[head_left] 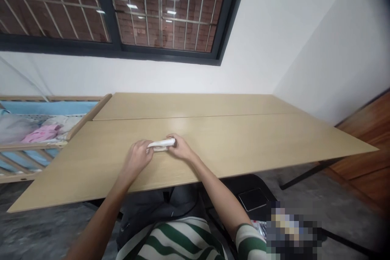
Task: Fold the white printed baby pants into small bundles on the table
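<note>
The grip is closed at both ends: left hand [139, 157] and right hand [180, 147] hold a white item [162, 143] between them, long axis running sideways, over the counter [243, 136].

White walls [262, 44] hold a barred window [113, 12]; grey floor [45, 231] lies below.

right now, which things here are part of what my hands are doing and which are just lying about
In the job:
white item, between both hands
left hand
right hand
table, the surface beneath them

Lying about:
pink cloth, in the crib
dark flat item, on the black seat
</note>
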